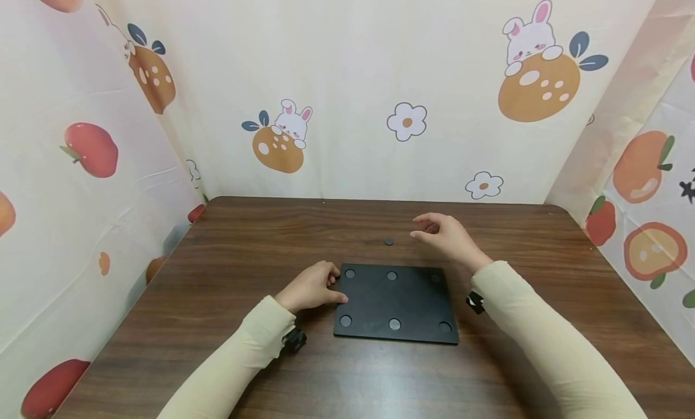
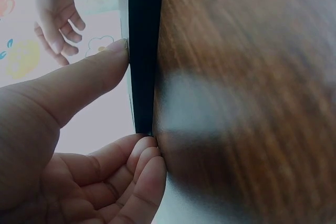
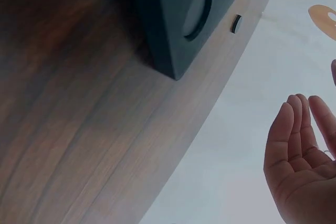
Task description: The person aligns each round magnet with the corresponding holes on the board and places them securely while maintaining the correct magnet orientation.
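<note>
A flat black rectangular board (image 1: 395,301) with several round recesses lies on the wooden table. My left hand (image 1: 314,285) grips its left edge, the thumb (image 2: 100,74) on the upper face and the curled fingers against the side. Behind the board a small dark disc (image 1: 388,242) lies loose; it also shows as a thin disc (image 3: 237,23) in the right wrist view. To the right of that disc my right hand (image 1: 447,238) hovers, apart from it, fingers loosely bent and holding nothing. Whether each recess has a disc in it, I cannot tell.
The brown wood-grain table (image 1: 244,238) extends around the board. A pale curtain (image 1: 353,63) printed with fruit, rabbits and flowers stands behind the table and along both sides. Each wrist carries a small black device, such as the left one (image 1: 295,339).
</note>
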{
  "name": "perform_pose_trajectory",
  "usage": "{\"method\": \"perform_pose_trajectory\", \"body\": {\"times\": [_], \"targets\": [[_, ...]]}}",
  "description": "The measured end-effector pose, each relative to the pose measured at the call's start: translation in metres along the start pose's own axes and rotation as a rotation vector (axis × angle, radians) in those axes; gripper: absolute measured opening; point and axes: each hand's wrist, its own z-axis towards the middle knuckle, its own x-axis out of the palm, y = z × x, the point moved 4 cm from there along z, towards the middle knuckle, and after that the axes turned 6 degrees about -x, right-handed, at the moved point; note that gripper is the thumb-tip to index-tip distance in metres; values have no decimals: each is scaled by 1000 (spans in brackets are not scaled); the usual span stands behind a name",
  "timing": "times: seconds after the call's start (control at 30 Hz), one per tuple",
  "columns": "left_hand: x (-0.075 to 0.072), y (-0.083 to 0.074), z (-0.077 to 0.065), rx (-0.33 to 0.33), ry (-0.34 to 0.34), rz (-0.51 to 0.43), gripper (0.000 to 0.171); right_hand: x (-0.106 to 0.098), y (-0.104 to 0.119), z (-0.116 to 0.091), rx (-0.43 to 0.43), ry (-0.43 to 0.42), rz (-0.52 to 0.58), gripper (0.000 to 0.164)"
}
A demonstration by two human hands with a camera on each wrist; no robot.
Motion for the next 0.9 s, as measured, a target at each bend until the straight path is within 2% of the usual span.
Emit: {"method": "perform_pose_trajectory", "body": {"times": [0.23,0.7,0.9], "targets": [[0,0,0,-1,6,-1,57,8,6,15,20,-1,14,44],[0,0,0,-1,4,8,57,27,0,34,64,35,63,47],[0,0,1,-3,8,7,57,35,-1,40,55,56,53,47]]}}
